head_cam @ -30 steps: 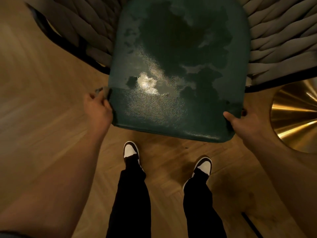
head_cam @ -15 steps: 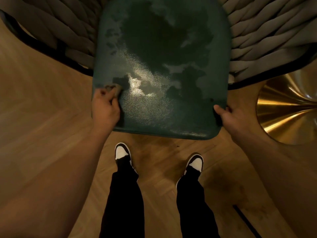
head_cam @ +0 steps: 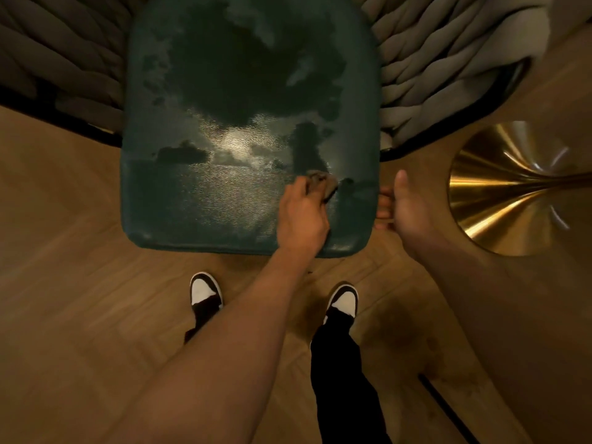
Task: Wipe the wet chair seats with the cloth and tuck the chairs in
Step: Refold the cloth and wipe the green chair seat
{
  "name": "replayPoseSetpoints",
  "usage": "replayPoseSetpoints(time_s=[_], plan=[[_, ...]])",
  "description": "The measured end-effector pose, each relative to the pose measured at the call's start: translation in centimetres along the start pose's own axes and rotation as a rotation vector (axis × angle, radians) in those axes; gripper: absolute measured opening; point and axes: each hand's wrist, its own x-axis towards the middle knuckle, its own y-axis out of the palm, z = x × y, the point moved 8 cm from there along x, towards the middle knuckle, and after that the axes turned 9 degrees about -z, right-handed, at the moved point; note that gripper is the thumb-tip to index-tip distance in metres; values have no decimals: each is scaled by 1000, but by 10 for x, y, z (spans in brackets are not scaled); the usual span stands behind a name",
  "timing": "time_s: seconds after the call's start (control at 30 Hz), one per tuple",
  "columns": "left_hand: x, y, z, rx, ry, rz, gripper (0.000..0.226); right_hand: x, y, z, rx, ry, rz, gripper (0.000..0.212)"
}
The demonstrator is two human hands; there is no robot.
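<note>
A dark green chair seat [head_cam: 198,200] fills the upper middle of the head view, with dark wet patches across its far half and a duller wiped band along its near edge. My left hand [head_cam: 302,216] rests on the seat's near right part, shut on a small crumpled grey-brown cloth [head_cam: 322,182] pressed to the surface. My right hand [head_cam: 405,208] grips the seat's right edge, thumb up and fingers curled under the rim.
Woven grey rope chair sides [head_cam: 426,72] with a black frame flank the seat on both sides. A shiny brass table base [head_cam: 512,187] stands at the right. My two feet in black-and-white shoes [head_cam: 205,293] stand on the wooden floor just in front of the seat.
My left hand has swept the cloth from the seat's near left corner across to its near right part. My right hand stays on the right edge.
</note>
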Motion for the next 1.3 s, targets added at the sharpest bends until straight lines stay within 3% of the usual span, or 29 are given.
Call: replayPoseSetpoints(time_s=[0.33, 0.5, 0.6, 0.67, 0.83, 1.3], plan=[[-7, 62, -81, 140, 196, 63, 32, 4, -3, -11, -43, 24, -40, 62], [-5, 60, -70, 241, 290, 60, 33, 1, 0, -6, -27, -12, 21, 59], [-2, 46, -60, 245, 275, 56, 35, 1, -1, 4, -112, -76, -22, 62], [1, 35, -48, 237, 237, 48, 42, 5, -2, 15, -191, -138, -71, 76], [16, -9, 13, 258, 106, -16, 40, 7, 16, 40, -415, -212, -36, 70], [30, -129, 172, 358, -53, -176, 44, 10, 30, 42, -537, -174, -161, 76]])
